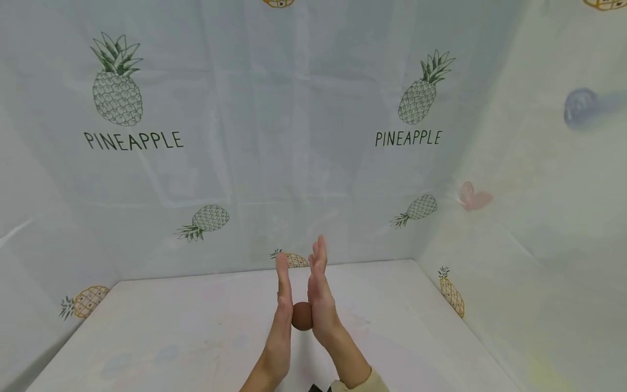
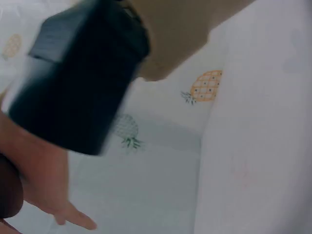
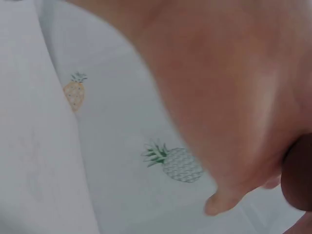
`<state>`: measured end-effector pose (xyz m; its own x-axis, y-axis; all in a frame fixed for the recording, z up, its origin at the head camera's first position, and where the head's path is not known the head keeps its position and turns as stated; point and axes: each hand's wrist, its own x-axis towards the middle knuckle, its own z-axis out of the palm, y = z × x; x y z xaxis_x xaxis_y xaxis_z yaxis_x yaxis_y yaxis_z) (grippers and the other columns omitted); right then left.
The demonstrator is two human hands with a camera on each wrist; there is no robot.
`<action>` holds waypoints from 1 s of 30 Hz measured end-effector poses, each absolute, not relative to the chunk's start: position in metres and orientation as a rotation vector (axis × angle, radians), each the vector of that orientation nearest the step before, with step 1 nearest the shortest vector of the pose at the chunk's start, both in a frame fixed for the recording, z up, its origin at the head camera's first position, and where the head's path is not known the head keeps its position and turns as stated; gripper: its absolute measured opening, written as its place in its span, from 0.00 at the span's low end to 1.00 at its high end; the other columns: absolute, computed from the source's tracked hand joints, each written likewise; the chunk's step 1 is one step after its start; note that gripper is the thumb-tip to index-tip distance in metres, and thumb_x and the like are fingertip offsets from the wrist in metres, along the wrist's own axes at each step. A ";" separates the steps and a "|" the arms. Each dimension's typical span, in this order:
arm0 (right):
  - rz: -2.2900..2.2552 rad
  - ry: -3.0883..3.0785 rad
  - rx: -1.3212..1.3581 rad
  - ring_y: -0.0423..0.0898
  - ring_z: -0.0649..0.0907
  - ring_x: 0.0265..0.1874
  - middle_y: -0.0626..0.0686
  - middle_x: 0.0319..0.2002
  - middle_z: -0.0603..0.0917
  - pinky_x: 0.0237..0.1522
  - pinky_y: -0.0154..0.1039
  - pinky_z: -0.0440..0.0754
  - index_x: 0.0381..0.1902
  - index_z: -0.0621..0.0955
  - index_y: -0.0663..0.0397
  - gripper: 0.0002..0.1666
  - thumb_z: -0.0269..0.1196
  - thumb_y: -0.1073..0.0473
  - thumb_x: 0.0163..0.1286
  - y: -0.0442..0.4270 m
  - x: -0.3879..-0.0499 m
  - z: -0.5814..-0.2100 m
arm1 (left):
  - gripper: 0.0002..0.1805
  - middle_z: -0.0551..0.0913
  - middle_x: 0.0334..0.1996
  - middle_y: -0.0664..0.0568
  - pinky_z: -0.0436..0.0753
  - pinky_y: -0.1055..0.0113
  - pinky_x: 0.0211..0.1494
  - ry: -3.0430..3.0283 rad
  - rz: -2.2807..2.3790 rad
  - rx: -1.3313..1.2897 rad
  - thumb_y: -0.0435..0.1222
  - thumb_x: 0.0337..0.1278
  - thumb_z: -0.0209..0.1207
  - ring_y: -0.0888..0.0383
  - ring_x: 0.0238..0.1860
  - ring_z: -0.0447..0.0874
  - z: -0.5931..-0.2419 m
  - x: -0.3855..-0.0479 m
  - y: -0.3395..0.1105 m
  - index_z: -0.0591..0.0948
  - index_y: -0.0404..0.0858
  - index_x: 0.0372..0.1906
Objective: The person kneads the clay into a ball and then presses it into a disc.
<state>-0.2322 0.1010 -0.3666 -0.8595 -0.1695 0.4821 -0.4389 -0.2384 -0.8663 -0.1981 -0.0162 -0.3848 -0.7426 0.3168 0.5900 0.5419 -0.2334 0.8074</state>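
Note:
A smooth brown ball [image 1: 302,316] sits between the facing palms of both hands, above the white tabletop. My left hand [image 1: 281,310] touches its left side, and my right hand [image 1: 320,305] touches its right side. Both sets of fingers are straight and point away from me, with a gap between the fingertips. In the left wrist view, the brown ball [image 2: 9,187] is cut off by the left edge. The right wrist view catches part of the ball [image 3: 298,173] at its right edge.
A white table surface [image 1: 186,321] lies below the hands. Pale sheeting printed with pineapples [image 1: 117,98] hangs behind and at both sides. A beige sleeve [image 1: 364,382] covers the right forearm. A dark wrist-worn device [image 2: 78,83] fills much of the left wrist view's upper left.

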 end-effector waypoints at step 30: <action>2.349 -1.756 0.858 0.55 0.34 0.85 0.45 0.86 0.29 0.76 0.71 0.22 0.86 0.29 0.25 0.36 0.26 0.38 0.87 0.094 -0.213 -0.354 | 0.32 0.22 0.85 0.65 0.09 0.36 0.74 -1.856 -2.023 -0.990 0.44 0.85 0.18 0.62 0.83 0.13 -0.389 -0.206 -0.022 0.29 0.62 0.85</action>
<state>-0.2127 0.0940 -0.3541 -0.8388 -0.2562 0.4805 -0.3883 -0.3370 -0.8577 -0.2061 -0.0222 -0.3889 -0.7480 0.2731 0.6049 0.5792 -0.1765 0.7959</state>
